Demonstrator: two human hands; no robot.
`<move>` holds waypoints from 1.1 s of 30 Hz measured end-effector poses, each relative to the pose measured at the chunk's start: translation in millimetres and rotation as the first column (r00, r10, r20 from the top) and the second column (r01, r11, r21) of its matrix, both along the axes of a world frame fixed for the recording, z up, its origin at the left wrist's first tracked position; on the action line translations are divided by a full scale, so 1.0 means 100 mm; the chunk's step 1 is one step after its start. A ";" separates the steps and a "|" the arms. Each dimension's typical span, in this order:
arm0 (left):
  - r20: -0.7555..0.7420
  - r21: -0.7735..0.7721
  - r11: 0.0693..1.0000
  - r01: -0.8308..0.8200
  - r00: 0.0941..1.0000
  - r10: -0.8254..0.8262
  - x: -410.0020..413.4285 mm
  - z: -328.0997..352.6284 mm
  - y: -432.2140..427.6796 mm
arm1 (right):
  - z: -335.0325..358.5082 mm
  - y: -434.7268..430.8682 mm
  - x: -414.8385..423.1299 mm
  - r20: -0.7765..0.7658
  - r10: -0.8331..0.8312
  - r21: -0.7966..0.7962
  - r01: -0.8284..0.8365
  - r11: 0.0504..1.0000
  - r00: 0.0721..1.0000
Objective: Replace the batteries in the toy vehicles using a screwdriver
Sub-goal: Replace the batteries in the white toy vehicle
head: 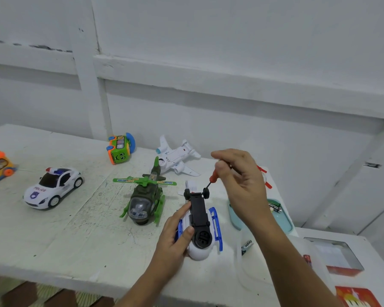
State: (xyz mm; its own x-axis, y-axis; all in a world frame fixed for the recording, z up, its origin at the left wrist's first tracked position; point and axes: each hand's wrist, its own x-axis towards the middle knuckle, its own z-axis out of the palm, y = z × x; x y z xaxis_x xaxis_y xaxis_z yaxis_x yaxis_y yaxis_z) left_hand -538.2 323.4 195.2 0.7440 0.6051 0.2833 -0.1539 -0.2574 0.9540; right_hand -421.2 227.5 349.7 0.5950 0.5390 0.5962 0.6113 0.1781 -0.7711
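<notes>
- Along the wall, the white counter [53, 240] carries all the toy vehicles and supplies.
- Near its front edge, the white-and-blue toy helicopter [201, 218] lies inverted, black underside up. The left grip [175, 238] clasps its side, thumb on the underside, and steadies it.
- Other vehicles stand apart from the work: green toy helicopter [145, 202] just to the left, police car [53, 187] further left, green toy bus [120, 149] by the wall. The white toy airplane [175, 158] lies belly-up; its battery state cannot be determined.
- A teal tray [233, 218] to the right holds batteries [275, 207], partly hidden behind the forearm.
- The right grip [242, 178] pinches the red-handled screwdriver [212, 177] between its fingertips. The tip points at the rear of the underside, beside the small wheels; seating in a screw cannot be confirmed.
- A loose battery [247, 245] lies just right of the inverted helicopter.
- Status, as judged: the underside panel appears closed, so unscrewing is in hand. Cover removal, battery exchange and refastening remain, as do the other vehicles.
</notes>
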 end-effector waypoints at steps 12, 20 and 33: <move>0.005 -0.073 0.997 0.022 1.000 -0.021 0.02 -0.07 0.04 | -0.02 -0.01 0.01 -0.010 0.006 -0.029 -0.006 1.000 1.000; -0.012 -0.049 0.999 0.014 1.000 -0.015 0.02 -0.11 0.06 | -0.06 -0.02 0.02 -0.095 0.047 0.053 -0.043 0.998 0.994; 0.001 -0.027 0.999 0.021 1.000 -0.021 0.03 -0.09 0.05 | -0.21 0.01 0.05 -0.056 -0.062 -0.238 0.047 0.970 0.997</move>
